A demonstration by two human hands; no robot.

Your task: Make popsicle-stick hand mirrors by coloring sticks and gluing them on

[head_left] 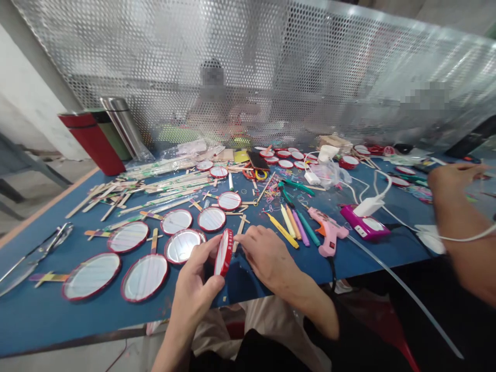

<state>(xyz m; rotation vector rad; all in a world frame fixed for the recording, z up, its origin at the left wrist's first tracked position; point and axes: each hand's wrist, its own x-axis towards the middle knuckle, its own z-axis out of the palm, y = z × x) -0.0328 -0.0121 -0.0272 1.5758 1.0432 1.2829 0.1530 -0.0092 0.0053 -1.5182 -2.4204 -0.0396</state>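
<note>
My left hand [197,281] grips a round lid with a red rim [225,252] between thumb and fingers, tilted nearly on edge above the table. My right hand [269,253] is beside it, fingers curled and fingertips close to the rim. What those fingertips pinch, if anything, is hidden. A wooden craft stick with a short crosspiece [241,230] shows just behind the fingertips; I cannot tell whether it touches the hand or the lid. Left of my hands lie several red-rimmed lids [145,277], many with coloured stick handles [154,240].
A pink glue gun [328,230] lies right of several markers [282,230], near a purple power strip [364,222] with white cables. Loose craft sticks [163,188], flasks [93,142] and a perforated metal panel [248,67] are behind. Another person's arm [463,222] reaches in at right.
</note>
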